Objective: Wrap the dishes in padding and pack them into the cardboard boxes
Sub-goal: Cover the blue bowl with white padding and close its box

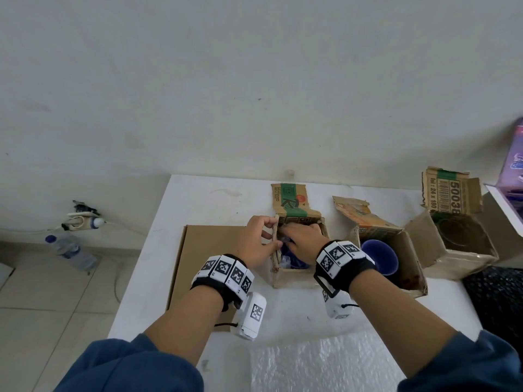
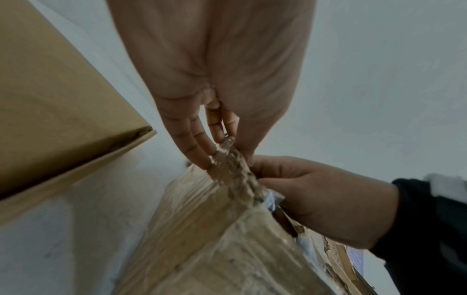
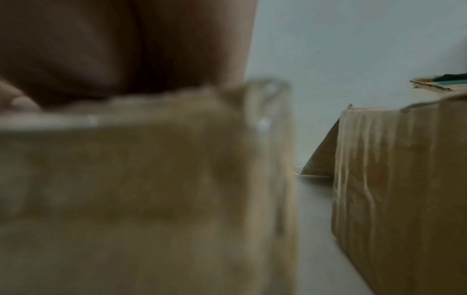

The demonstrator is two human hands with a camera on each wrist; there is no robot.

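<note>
A small open cardboard box [image 1: 294, 280] stands mid-table. My left hand [image 1: 275, 232] pinches its upright left flap [image 1: 276, 251], fingers [image 2: 199, 153] outside and thumb inside. My right hand [image 1: 301, 236] reaches down into this box onto a blue dish in clear padding [image 1: 297, 263]; its fingertips are hidden behind the flap and the box wall. In the left wrist view the right hand [image 2: 316, 195] sits at the box opening beside the torn flap edge [image 2: 235, 165]. The right wrist view shows only my palm [image 3: 101, 49] above the blurred box wall [image 3: 126, 179].
To the right stands a second open box [image 1: 410, 267] with a blue bowl [image 1: 379, 257] in it, then a third open box [image 1: 458, 258]. A flat cardboard sheet [image 1: 203, 264] lies on the left. Bubble wrap [image 1: 325, 363] lies at the table's near edge.
</note>
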